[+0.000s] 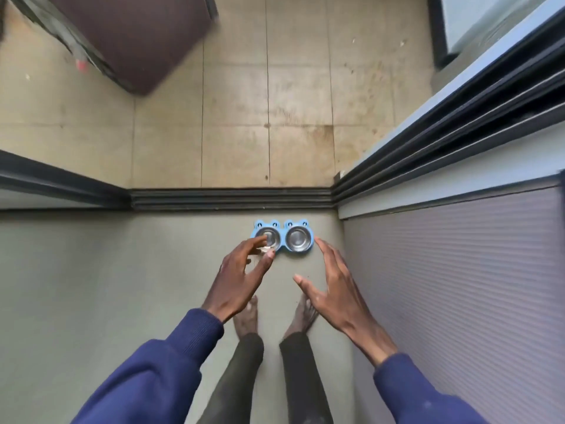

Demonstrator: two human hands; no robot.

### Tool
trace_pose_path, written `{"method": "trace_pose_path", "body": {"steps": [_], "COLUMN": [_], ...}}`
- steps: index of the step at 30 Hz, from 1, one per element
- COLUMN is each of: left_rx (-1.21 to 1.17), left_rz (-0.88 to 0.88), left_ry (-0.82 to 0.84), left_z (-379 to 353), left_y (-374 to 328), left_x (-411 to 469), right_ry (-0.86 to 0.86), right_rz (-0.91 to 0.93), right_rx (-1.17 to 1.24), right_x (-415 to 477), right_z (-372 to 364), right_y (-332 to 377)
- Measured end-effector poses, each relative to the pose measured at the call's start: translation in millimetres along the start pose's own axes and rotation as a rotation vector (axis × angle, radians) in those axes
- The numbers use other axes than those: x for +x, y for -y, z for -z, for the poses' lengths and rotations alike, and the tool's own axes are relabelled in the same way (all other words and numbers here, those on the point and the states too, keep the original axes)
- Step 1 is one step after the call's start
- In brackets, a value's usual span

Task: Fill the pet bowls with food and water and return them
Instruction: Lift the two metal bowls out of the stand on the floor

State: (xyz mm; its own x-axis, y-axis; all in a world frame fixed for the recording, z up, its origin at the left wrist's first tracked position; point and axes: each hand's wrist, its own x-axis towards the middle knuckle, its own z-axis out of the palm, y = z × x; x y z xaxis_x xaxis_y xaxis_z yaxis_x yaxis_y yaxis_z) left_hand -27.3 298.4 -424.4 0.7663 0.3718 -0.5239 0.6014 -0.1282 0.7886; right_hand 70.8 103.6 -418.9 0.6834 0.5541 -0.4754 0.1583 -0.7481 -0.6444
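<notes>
A blue plastic pet feeder (282, 238) lies on the grey floor just before a sliding-door track. It holds two steel bowls, the left bowl (271, 235) and the right bowl (299, 239); both look empty. My left hand (240, 275) hangs above the feeder's left end with fingers spread, covering part of the left bowl. My right hand (328, 284) is spread open just right of the feeder. Neither hand holds anything. Both hands are well above the floor.
The dark door track (232, 198) crosses the floor right behind the feeder, with beige tiles (235, 117) beyond. A wall with a ribbed panel (452, 270) stands close on the right. A dark brown object (131, 35) sits at top left. My bare feet (247, 319) stand below the feeder.
</notes>
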Motion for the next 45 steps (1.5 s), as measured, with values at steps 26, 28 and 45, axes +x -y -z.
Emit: {"method": "trace_pose_path", "body": {"steps": [26, 28, 45], "left_rx": [-0.428, -0.43, -0.52], "left_rz": [0.835, 0.847, 0.863], "left_ry": [-0.587, -0.613, -0.544], "left_z": [-183.0, -186.2, -162.4], "left_y": [346.8, 354.3, 354.9], "left_x": [259.1, 267.4, 236.4], "right_ry": [-0.183, -0.217, -0.293], "right_rz": [-0.314, -0.351, -0.471], "right_rx": [-0.033, -0.025, -0.074], "right_x": [247.0, 255.3, 247.1], "right_z": [-250.2, -259.8, -253.7], "right_y": [-311.1, -316.7, -312.4]}}
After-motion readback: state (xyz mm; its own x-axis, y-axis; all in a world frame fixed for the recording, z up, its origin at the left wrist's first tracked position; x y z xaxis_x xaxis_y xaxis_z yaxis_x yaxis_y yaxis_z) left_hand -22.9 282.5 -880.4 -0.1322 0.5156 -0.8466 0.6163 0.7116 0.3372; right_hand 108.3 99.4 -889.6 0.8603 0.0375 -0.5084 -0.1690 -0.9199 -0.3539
